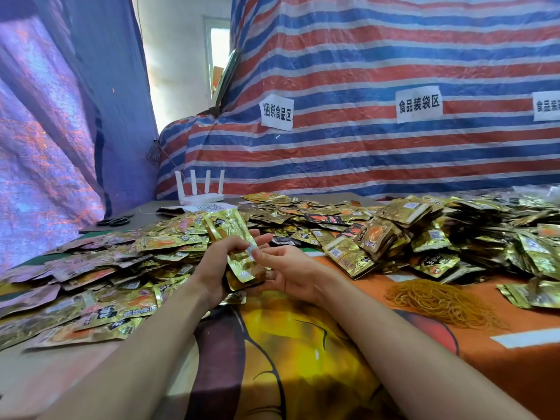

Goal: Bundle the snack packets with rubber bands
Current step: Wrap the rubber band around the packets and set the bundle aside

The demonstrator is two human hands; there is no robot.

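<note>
Many loose snack packets crowd left and far, rubber bands right; left hand grips a packet stack, slack-fingered right hand touching it.

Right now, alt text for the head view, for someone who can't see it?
The left hand grips a stack of gold packets over the table, the right hand touching it. Loose packets lie all round; rubber bands sit to the right.

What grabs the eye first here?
The heap of gold packets sprawls across the table from left to right. At centre the left hand grips a small stack, with the right hand against it, and a mound of rubber bands lies to the right. Behind hangs a red, white and blue striped tarp with paper signs.
</note>
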